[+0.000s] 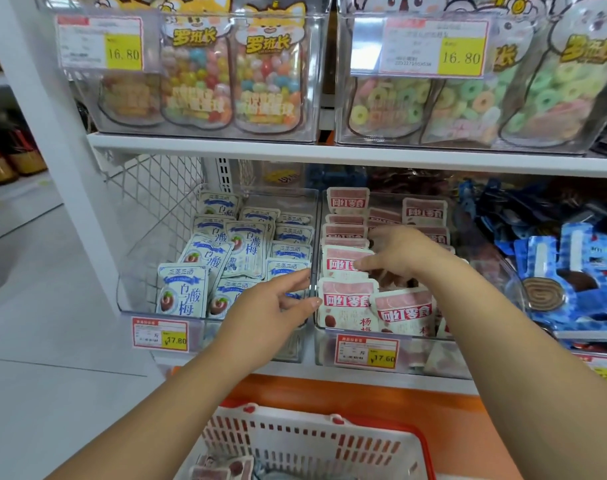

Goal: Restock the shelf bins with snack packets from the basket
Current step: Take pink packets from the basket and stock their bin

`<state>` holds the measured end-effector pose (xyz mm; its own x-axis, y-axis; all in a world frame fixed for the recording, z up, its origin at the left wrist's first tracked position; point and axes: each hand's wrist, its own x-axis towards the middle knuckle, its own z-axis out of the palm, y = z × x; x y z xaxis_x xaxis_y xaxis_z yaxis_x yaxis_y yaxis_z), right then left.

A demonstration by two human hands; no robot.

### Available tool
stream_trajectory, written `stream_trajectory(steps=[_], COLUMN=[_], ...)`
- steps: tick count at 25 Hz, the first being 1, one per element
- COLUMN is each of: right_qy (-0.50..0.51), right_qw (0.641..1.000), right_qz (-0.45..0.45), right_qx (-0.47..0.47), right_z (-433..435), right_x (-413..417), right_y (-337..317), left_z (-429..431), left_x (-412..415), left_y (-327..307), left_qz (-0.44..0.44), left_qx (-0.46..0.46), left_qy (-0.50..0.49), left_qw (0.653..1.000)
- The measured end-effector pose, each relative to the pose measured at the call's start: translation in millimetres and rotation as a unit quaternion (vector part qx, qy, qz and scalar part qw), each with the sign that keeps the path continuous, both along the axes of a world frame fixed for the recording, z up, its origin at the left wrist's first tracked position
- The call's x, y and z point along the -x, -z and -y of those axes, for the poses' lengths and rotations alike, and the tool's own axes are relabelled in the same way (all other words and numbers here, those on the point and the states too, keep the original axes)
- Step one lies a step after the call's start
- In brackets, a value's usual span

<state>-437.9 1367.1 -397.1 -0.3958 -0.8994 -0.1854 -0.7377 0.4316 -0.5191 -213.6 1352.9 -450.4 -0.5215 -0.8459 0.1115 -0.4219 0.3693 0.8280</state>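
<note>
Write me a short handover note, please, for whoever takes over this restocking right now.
Left hand: fingers fairly straight at the wall between the two bins, over the blue-white packets; whether it grips one cannot be told.
Right hand: inside the right bin, pinching the pink packets.
Done: both bins hold rows of packets.
Left: the basket below holds a few packets to shelve.

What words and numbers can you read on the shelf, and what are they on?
"16.80": top left tag, top right tag
"17.80": bottom left tag
"17.60": bottom middle tag
"罗班长": candy bags
"网红零食": pink packets
"乌酸梅": blue-white packets
Tags' small print: too blurred.
</note>
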Motion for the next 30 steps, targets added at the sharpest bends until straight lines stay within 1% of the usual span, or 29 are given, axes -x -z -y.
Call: stream_trajectory(steps=[1,3,5,7,9,10,12,13,14,15,16,17,18,19,20,21,22,23,25,26,28,30], right_qy=[-0.017,-0.049,-0.045,-0.033,-0.022,-0.021,-0.028,-0.039,-0.059,-0.089,-0.127,-0.173,-0.223,-0.266,-0.291,-0.287,-0.26,-0.214,-0.087,-0.031,0.021,0.029], right_qw=[0.999,0.996,0.997,0.997,0.991,0.982,0.945,0.921,0.905,0.903,0.911,0.927,0.941,0.949,0.953,0.956,0.958,0.961,0.963,0.955,0.94,0.93], right_qz=[-0.025,-0.08,-0.065,-0.054,-0.041,-0.032,-0.009,0.009,0.023,0.026,0.01,-0.023,-0.057,-0.079,-0.073,-0.04,0.007,0.058,0.167,0.214,0.253,0.266], right_qx=[0.011,0.0,0.006,0.052,0.125,0.184,0.327,0.386,0.42,0.42,0.391,0.331,0.247,0.147,0.042,-0.055,-0.124,-0.165,-0.194,-0.203,-0.229,-0.251], right_z=[-1.2,-3.2,-8.5,-16.7,-26.0,-32.5,-50.8,-63.8,-76.4,-89.3,-100.0,-107.6,-112.2,-114.8,-115.9,-115.5,-115.8,-116.6,-118.7,-120.6,-125.5,-127.7], right_x=[-3.7,-10.0,-11.2,-9.2,-8.6,-13.1,-31.7,-44.1,-56.2,-70.8,-83.7,-95.5,-105.9,-113.8,-121.5,-127.1,-131.3,-135.3,-139.6,-141.9,-146.4,-149.1], right_y=[0.2,3.9,3.6,-4.5,-10.9,-11.6,-7.9,-3.9,4.5,17.4,33.1,52.1,76.4,101.6,130.4,158.7,183.8,207.7,245.0,260.3,283.6,296.8], left_z=[-1.5,-3.4,-5.2,-7.6,-16.8,-22.2,-31.6,-35.5,-38.4,-42.7,-45.6,-49.3,-53.6,-57.5,-63.7,-69.8,-75.9,-81.0,-84.8,-85.2,-86.8,-84.9], left_x=[-0.7,-1.8,-2.6,-7.2,-18.6,-27.6,-48.8,-60.5,-72.3,-86.5,-100.0,-113.2,-127.3,-139.4,-150.7,-160.0,-166.0,-170.1,-168.1,-164.9,-159.9,-155.0], left_y=[0.5,1.1,2.0,3.4,6.1,8.2,15.4,23.7,34.6,50.2,68.1,86.9,110.0,135.0,159.2,183.4,203.5,223.3,256.9,269.7,285.1,284.9], left_qz=[0.006,0.016,0.002,-0.044,-0.07,-0.07,-0.058,-0.039,-0.011,0.033,0.086,0.145,0.213,0.286,0.343,0.379,0.386,0.377,0.36,0.356,0.361,0.407], left_qx=[0.006,0.019,0.02,0.016,0.051,0.095,0.191,0.213,0.219,0.199,0.157,0.095,0.025,-0.031,-0.074,-0.105,-0.129,-0.155,-0.184,-0.196,-0.207,-0.186], left_qy=[0.002,0.005,0.005,-0.015,-0.047,-0.067,-0.084,-0.083,-0.076,-0.069,-0.057,-0.039,-0.018,-0.003,-0.001,-0.019,-0.047,-0.072,-0.091,-0.089,-0.113,-0.133], left_qw=[1.0,1.0,1.0,0.999,0.995,0.991,0.976,0.973,0.973,0.977,0.982,0.984,0.976,0.958,0.936,0.919,0.912,0.91,0.91,0.909,0.902,0.884])
